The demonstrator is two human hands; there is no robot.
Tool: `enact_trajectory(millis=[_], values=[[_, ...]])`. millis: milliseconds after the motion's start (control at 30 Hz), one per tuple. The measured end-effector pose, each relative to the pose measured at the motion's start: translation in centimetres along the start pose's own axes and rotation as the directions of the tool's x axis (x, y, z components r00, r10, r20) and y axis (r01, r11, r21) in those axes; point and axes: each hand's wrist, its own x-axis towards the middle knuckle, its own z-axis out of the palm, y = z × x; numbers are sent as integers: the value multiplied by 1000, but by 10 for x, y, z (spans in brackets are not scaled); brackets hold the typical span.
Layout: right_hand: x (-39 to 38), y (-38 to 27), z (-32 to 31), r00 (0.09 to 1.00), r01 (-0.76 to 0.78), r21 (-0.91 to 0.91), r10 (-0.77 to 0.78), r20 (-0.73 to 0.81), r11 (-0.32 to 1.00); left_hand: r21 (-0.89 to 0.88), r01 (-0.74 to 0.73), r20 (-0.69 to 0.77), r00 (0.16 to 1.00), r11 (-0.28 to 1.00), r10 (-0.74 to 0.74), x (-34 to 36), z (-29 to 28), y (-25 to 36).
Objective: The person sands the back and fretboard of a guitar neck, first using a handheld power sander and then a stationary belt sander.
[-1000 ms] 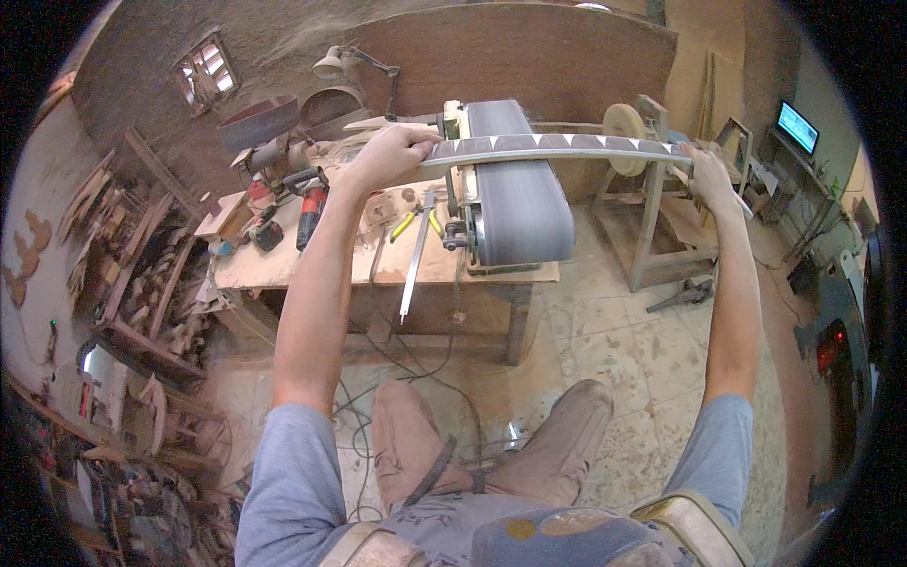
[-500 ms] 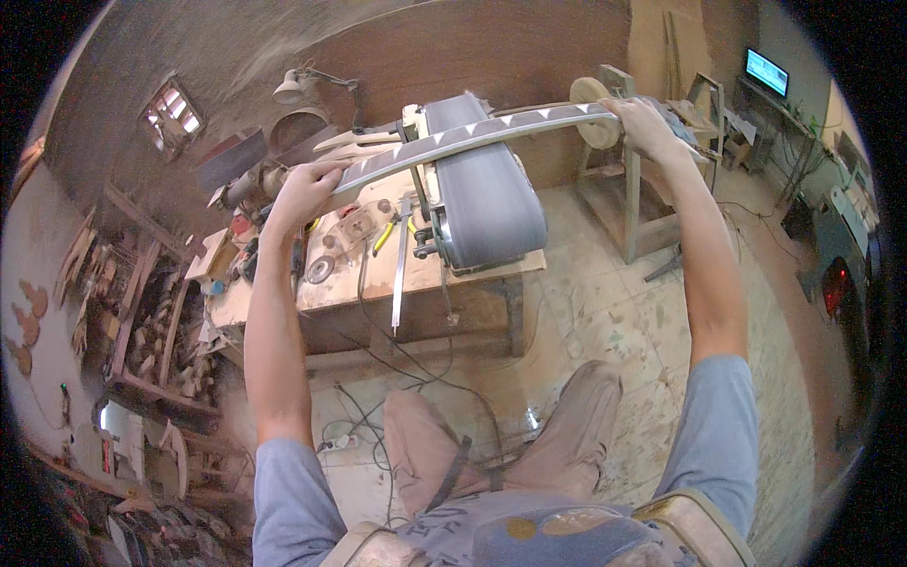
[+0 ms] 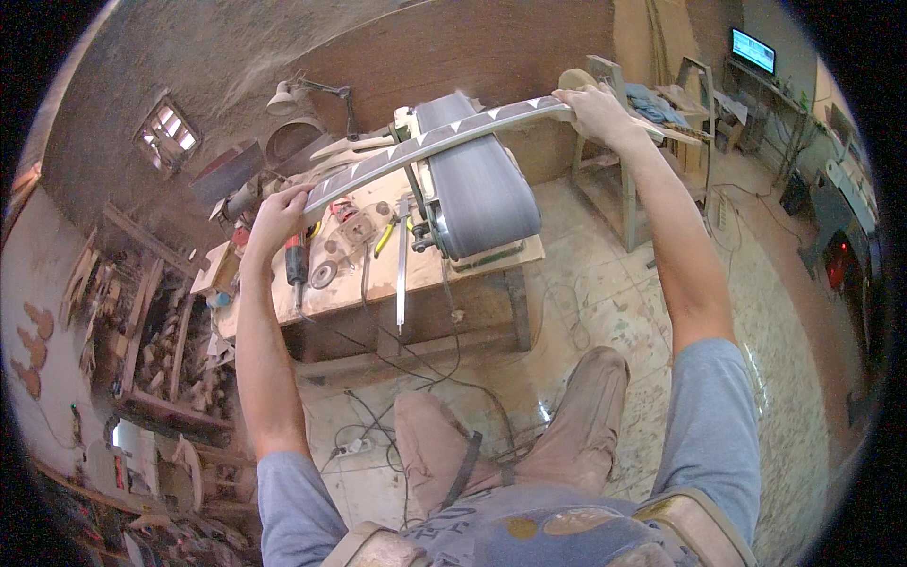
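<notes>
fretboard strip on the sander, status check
Left hand and right hand grip the fretboard strip ends. Strip lies across sander belt. Nothing in the way.

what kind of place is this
Most likely a woodworking shop, perhaps for instruments: a belt sander sits on a cluttered wooden bench, both hands hold an inlaid fretboard across it, and wood pieces fill the shelves.

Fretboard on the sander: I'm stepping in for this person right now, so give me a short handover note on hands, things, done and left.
Left hand: grips the near-left end of the long dark fretboard with pale triangular inlays.
Right hand: grips its far-right end.
The fretboard lies crosswise on the grey belt sander, which sits on the cluttered wooden workbench.
Done: the piece is laid on the belt, held at both ends.
Left: how far the sanding has got cannot be told; probably keep even pressure and check the surface.
</notes>
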Motion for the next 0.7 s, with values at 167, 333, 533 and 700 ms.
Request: enact_trajectory(millis=[167,333,533,700], values=[[10,-22,-3,999,-41,87,38,32,995,-54,67,21,998,996,-66,-5,-9,-20],[12,-39,-3,999,-32,-13,32,23,999,13,68,24,997,998,-68,-12,-21,-23],[17,-56,-7,998,-41,37,39,51,998,105,138,31,989,985,-142,-20,-34,-27],[19,-68,-9,999,-6,4,6,50,1000,160,61,-14,998,985,-59,-27,-40,-37]])
